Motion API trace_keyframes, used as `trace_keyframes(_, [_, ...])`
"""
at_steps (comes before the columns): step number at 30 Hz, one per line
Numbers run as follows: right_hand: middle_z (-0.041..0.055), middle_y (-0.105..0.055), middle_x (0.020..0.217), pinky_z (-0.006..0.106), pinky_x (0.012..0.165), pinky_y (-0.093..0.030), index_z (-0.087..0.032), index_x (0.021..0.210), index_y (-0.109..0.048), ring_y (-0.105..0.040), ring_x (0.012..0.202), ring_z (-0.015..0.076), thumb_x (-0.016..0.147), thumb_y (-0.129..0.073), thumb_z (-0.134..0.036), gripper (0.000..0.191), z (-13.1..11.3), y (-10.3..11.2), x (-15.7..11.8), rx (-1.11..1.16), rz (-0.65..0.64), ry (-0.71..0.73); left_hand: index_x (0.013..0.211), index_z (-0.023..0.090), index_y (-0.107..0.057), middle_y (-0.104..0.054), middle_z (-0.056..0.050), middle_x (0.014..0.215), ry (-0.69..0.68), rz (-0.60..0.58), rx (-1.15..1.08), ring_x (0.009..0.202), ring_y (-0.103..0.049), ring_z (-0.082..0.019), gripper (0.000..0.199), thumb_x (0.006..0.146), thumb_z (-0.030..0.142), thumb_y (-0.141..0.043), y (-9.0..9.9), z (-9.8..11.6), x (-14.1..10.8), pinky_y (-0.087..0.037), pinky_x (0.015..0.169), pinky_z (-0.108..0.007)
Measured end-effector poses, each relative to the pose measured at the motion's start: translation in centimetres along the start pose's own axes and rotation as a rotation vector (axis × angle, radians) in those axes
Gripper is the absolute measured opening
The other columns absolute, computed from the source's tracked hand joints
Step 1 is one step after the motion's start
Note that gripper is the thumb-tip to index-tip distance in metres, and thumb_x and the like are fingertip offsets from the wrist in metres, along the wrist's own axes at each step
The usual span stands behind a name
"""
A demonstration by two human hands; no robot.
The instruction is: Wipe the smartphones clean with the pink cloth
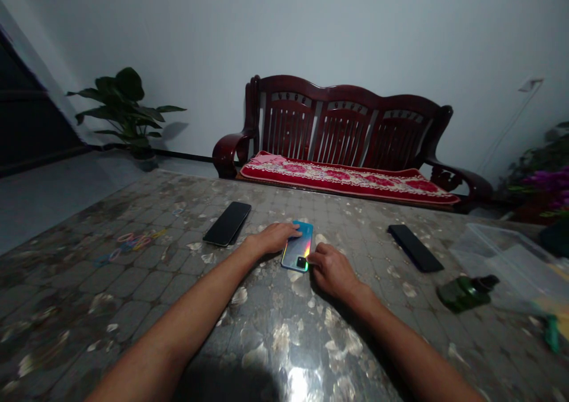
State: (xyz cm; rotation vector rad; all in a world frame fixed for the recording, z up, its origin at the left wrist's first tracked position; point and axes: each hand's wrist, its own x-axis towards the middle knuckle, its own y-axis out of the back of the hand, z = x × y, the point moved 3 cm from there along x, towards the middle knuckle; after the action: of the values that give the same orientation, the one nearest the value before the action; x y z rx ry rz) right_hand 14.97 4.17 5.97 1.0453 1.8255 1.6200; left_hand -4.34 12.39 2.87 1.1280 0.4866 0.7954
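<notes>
A shiny blue-silver phone [294,248] lies back side up on the table, its black camera block at the near right corner. My left hand [275,238] grips it from the left, fingers reaching over the upper part of its back. At the phone's lower right edge, beside the camera block, my right hand [332,267] is closed in a pinch. Whatever sits between those fingertips, if anything, is too small to make out. To the left of my left hand lies a black phone [227,223], screen up.
Another dark phone [415,248] lies to the right. Near it are a green bottle [464,293] on its side and a clear plastic box [502,259]. Coloured rubber bands [137,241] are scattered at left. A wooden bench [347,129] stands behind the patterned table [178,325].
</notes>
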Motion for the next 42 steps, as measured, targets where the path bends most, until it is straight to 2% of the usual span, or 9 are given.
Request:
trace_keyframes(10, [0.0068,-0.060,0.086,0.028,0.073,-0.035,-0.018,0.085,-0.072,-0.054,0.083,0.0188,0.080,-0.054,-0.012,0.020,-0.6,0.5,-0.9,-0.023,-0.044,0.118,0.136,0.023,-0.060,-0.047,-0.009,0.152,0.060,0.011,0.050,0.137,-0.049,-0.026,0.044,0.095,0.011,-0.049,-0.3,0.6,-0.3,-0.037,0.114,-0.043])
trace_keyframes(18, [0.0083,-0.064,0.095,0.029,0.078,-0.040,-0.019,0.093,-0.076,-0.057,0.090,0.0204,0.079,-0.053,-0.010,0.028,0.2,-0.1,1.0,0.028,0.021,0.037,0.133,0.022,-0.062,-0.049,-0.007,0.151,0.027,0.014,0.045,0.134,-0.052,-0.025,0.047,0.090,0.007,-0.051,-0.5,0.3,0.0,-0.038,0.114,-0.041])
trace_keyframes(27, [0.0065,-0.065,0.093,0.030,0.080,-0.038,-0.022,0.090,-0.076,-0.055,0.091,0.0211,0.077,-0.053,-0.006,0.032,0.1,-0.2,2.9,0.043,0.026,0.196,0.130,0.020,-0.064,-0.050,-0.010,0.149,0.019,0.012,-0.018,0.135,-0.051,-0.028,0.038,0.094,0.016,-0.053,-0.1,0.7,0.0,-0.038,0.114,-0.045])
trace_keyframes(33, [0.0073,-0.064,0.093,0.030,0.076,-0.035,-0.020,0.091,-0.075,-0.052,0.088,0.0206,0.079,-0.054,-0.008,0.027,-0.2,0.1,1.6,-0.007,0.011,0.189,0.132,0.020,-0.063,-0.048,-0.010,0.150,0.052,-0.004,-0.008,0.135,-0.051,-0.028,0.041,0.094,0.012,-0.051,-0.2,0.7,0.0,-0.037,0.114,-0.045])
trace_keyframes(37, [0.0071,-0.063,0.091,0.031,0.073,-0.033,-0.019,0.089,-0.072,-0.050,0.085,0.0198,0.081,-0.056,-0.011,0.020,-0.8,0.3,0.4,-0.035,-0.021,0.233,0.133,0.021,-0.062,-0.048,-0.010,0.151,0.051,0.000,0.012,0.137,-0.049,-0.027,0.043,0.093,0.009,-0.051,-0.4,0.5,0.0,-0.037,0.115,-0.044])
trace_keyframes(42, [0.0079,-0.063,0.093,0.032,0.075,-0.034,-0.019,0.089,-0.072,-0.050,0.086,0.0206,0.081,-0.056,-0.012,0.020,-0.6,0.1,1.1,-0.049,-0.011,0.206,0.131,0.021,-0.063,-0.048,-0.010,0.150,0.035,0.010,0.018,0.135,-0.051,-0.028,0.042,0.092,0.010,-0.052,-0.5,0.5,0.0,-0.039,0.113,-0.045])
